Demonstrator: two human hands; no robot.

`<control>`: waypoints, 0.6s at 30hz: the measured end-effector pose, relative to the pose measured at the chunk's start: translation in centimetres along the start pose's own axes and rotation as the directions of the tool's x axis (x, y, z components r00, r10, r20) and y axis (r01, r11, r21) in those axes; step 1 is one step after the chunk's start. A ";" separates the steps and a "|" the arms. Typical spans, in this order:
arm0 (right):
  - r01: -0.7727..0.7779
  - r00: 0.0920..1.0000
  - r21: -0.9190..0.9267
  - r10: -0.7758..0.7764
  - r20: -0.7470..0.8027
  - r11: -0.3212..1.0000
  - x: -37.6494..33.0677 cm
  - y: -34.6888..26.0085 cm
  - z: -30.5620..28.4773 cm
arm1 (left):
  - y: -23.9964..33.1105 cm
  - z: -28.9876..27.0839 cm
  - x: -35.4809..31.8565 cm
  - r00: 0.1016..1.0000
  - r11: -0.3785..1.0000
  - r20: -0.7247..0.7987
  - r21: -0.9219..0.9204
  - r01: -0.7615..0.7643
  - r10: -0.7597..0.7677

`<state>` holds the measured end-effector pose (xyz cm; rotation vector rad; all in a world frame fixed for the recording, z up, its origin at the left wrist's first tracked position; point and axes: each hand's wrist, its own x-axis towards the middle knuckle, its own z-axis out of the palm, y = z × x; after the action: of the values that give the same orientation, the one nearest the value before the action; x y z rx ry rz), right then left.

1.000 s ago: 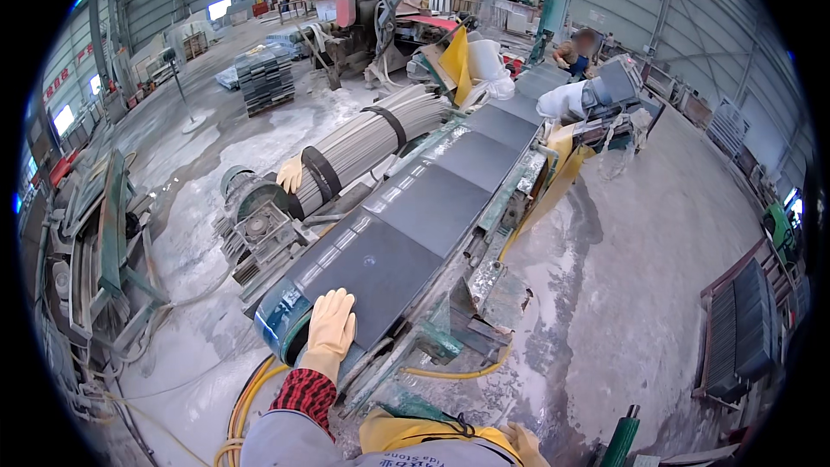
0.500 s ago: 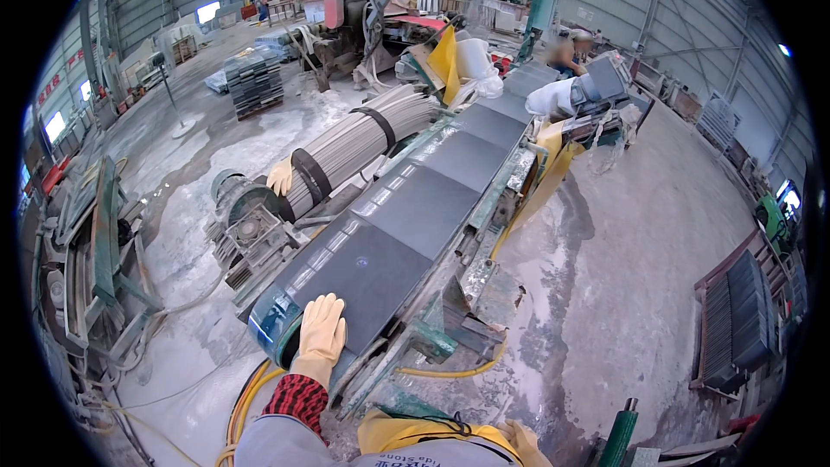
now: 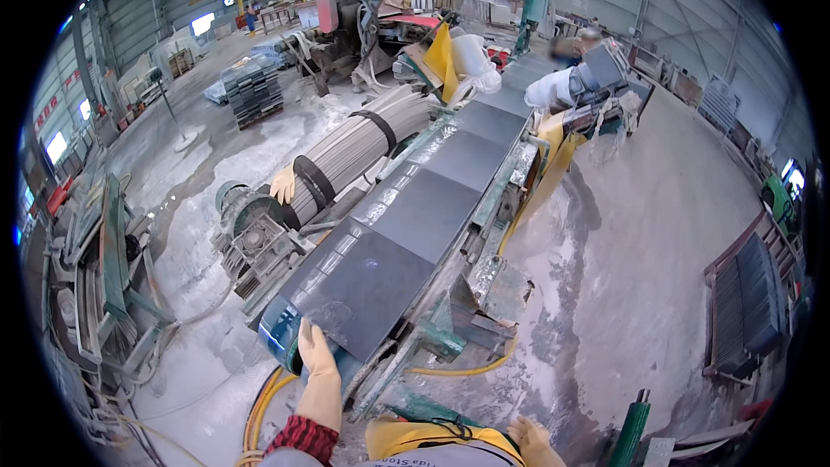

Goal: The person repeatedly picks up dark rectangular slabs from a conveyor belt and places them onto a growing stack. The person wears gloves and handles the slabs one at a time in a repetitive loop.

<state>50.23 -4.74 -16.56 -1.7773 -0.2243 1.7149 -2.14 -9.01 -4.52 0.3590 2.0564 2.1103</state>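
A row of dark grey stone slabs (image 3: 363,285) lies end to end along a conveyor. My left hand (image 3: 318,353), in a pale rubber glove, is at the near edge of the closest slab, beside the blue-green belt end (image 3: 279,327). It is turned side-on, its fingers stretched out against that edge; whether the thumb goes under the slab is hidden. My right hand (image 3: 529,434), gloved alike, is low beside my yellow apron (image 3: 415,437), away from the slabs. Its fingers are slightly apart and nothing shows in them.
A motor (image 3: 259,238) and a strapped bundle of pale strips (image 3: 350,156) flank the conveyor's left side, with a loose glove (image 3: 283,183) on the bundle. Yellow hoses (image 3: 259,406) lie below. A rack of dark slabs (image 3: 750,303) stands at right. Another person (image 3: 572,47) is at the far end.
My left hand has gone from lying flat on the closest slab to a side-on position at its near edge, lower and slightly left. More of my right hand shows. The view has shifted slightly.
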 end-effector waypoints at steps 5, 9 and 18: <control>0.067 0.998 0.065 -0.067 -0.001 0.996 0.8 1.2 -0.7 | 2.6 -1.3 0.4 0.721 0.606 0.248 -0.408 0.683 -0.647; 0.054 0.997 0.118 -0.047 -0.064 0.992 0.8 1.3 -0.4 | 2.7 -1.2 3.5 0.568 0.513 0.315 -0.244 0.823 -0.761; 0.112 0.988 0.129 -0.098 -0.117 0.985 -4.5 -0.1 -0.2 | 12.9 -0.8 3.7 0.778 0.752 0.455 -0.293 0.590 -0.433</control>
<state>49.89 -7.11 -12.78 -1.7233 -0.1479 1.5168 -5.31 -9.12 8.54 0.0724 1.2460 1.8784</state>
